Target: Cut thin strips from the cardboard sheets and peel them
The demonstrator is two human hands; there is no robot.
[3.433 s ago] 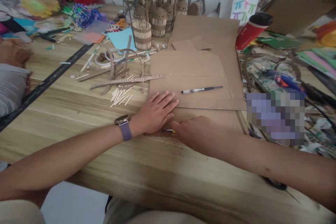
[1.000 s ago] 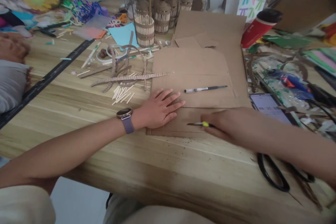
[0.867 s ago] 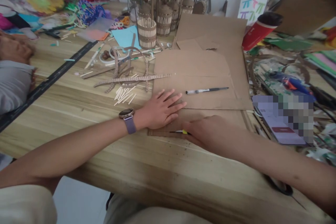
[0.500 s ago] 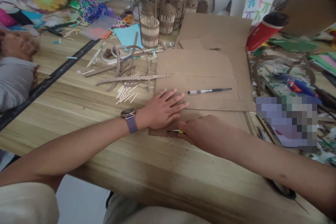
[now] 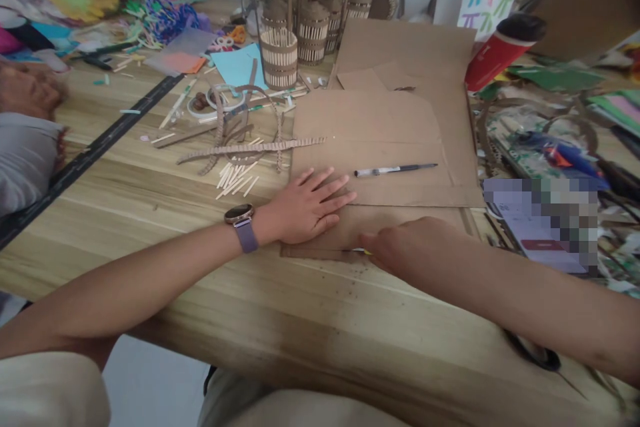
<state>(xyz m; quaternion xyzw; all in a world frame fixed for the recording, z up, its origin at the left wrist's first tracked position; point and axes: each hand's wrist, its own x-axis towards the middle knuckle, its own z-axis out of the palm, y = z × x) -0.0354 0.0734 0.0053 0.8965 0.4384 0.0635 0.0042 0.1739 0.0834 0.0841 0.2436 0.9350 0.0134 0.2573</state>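
Note:
My left hand (image 5: 311, 210) lies flat with fingers spread, pressing on the cardboard sheets (image 5: 340, 228) near the table's front edge. To its right, my right hand (image 5: 405, 247) is closed around a utility knife (image 5: 367, 251). Only a bit of yellow and the pale blade show past the fingers; the rest is hidden in the hand. The blade touches the cardboard close to its front edge, and a cut line runs left from it. A pen (image 5: 395, 170) rests on the upper cardboard sheet, beyond both hands.
Small wooden sticks (image 5: 235, 177) and corrugated cardboard strips (image 5: 250, 147) lie left of the sheets. Lantern-like stick models (image 5: 313, 30) stand at the back. A red bottle (image 5: 503, 57), a partly blurred phone (image 5: 540, 223) and scraps crowd the right. Another person's sleeve (image 5: 30, 157) rests at left.
My right hand has drawn the knife to the right along the cardboard's front edge, lengthening the cut line. My left hand keeps its place on the cardboard. The view has shifted slightly.

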